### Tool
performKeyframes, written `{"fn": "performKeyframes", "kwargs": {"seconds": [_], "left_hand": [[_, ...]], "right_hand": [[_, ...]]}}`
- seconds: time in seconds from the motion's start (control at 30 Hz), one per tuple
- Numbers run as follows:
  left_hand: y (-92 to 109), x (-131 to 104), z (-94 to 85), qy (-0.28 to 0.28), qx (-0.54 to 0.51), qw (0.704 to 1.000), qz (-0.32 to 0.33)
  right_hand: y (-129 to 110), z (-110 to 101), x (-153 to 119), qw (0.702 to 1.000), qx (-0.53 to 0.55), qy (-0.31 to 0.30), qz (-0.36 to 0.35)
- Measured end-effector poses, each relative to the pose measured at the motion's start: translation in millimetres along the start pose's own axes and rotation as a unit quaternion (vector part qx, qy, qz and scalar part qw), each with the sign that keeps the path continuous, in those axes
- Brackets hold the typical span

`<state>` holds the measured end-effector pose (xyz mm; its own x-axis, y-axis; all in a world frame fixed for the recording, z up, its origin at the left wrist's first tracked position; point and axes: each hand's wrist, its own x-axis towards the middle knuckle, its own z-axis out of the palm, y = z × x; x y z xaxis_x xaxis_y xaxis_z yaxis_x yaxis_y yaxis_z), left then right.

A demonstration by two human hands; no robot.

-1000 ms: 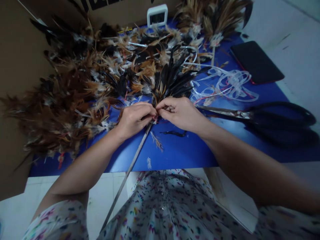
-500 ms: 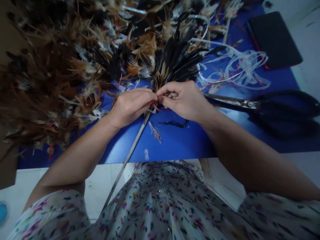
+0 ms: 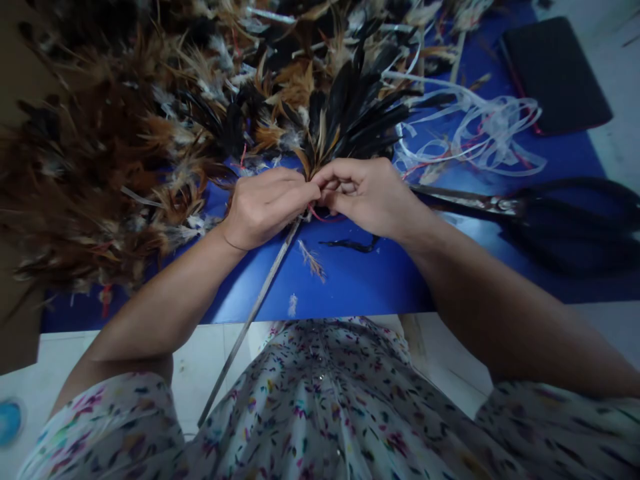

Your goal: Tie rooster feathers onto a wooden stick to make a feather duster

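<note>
A thin stick (image 3: 257, 305) slants up from the table's front edge, and a fan of dark feathers (image 3: 350, 110) spreads from its top end. My left hand (image 3: 270, 205) is closed around the base of that feather bundle. From the right, my right hand (image 3: 367, 195) meets it, thumb and forefinger pinched together at the same spot. A bit of red string (image 3: 320, 215) shows just below the fingertips; whether my right fingers grip string or feathers is hidden. Both hands touch each other over the join.
Brown feather bunches (image 3: 90, 173) cover the table's left and back. White ribbon (image 3: 480, 133) lies tangled at the right, near a dark flat case (image 3: 557, 73). Large black-handled scissors (image 3: 505, 205) rest right of my hands. Loose feathers (image 3: 313, 260) lie on the blue table (image 3: 360, 287).
The feather fan has tilted slightly at my fingertips. Both hands remain together at the bundle's base, with small finger shifts. The whole view has shifted a little.
</note>
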<state>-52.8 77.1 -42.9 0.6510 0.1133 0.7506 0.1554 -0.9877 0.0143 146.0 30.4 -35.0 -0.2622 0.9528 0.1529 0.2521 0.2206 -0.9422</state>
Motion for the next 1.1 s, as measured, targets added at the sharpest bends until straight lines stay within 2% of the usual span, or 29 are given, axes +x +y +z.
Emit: {"fn": "performKeyframes", "kwargs": {"seconds": [0.27,0.5,0.63,0.9,1.1], "left_hand": [[-1,-6,3.7,0.019,-0.081,0.994,-0.076],[3,-1,0.7,0.027,-0.037,0.997,-0.054],[5,-2,0.0,0.023,-0.034,0.997,-0.069],[4,-12,1.2,-0.015,-0.070,0.986,-0.153],[6,-13,0.3,-0.001,-0.055,0.990,-0.127]], "right_hand": [[-5,-1,-2,0.999,-0.026,-0.001,0.029],[-11,-1,-6,0.997,-0.070,0.003,0.040],[-15,-1,-7,0.998,-0.032,-0.004,0.057],[-14,0,-6,0.997,0.030,-0.001,0.077],[-14,1,-8,0.996,0.002,0.009,0.085]]}}
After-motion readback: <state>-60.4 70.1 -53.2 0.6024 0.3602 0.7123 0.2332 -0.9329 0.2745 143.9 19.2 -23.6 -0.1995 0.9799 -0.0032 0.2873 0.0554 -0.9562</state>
